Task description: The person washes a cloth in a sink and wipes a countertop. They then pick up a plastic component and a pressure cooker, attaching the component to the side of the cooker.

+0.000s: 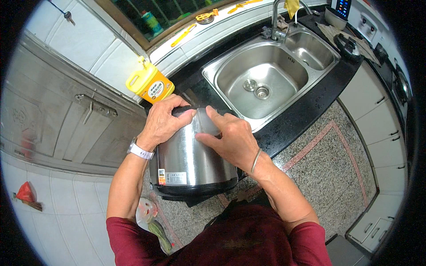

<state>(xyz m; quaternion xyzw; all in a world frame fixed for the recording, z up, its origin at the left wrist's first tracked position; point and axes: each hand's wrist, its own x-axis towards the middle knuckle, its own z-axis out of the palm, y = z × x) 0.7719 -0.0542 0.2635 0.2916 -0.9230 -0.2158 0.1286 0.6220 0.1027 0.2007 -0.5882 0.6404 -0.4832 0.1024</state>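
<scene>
A brushed-steel electric cooker (195, 150) with a black base and a white label stands tipped at the left end of the black counter, its base toward me. My left hand (165, 119) grips its far rim on the left, fingers curled over and thumb against the steel. On the right side my right hand (235, 138) holds the same cooker, with thumb and index finger spread on the metal and the other fingers bent around it. The inside of the cooker is turned away and hidden, as are some fingertips.
Just beyond my left hand stands a yellow jug (151, 83). A steel double sink (262, 75) with a faucet (277, 31) lies to the right. A round black lid (348, 45) rests past it. On the left is a grey door (66, 106); a bag (146, 210) lies on the floor.
</scene>
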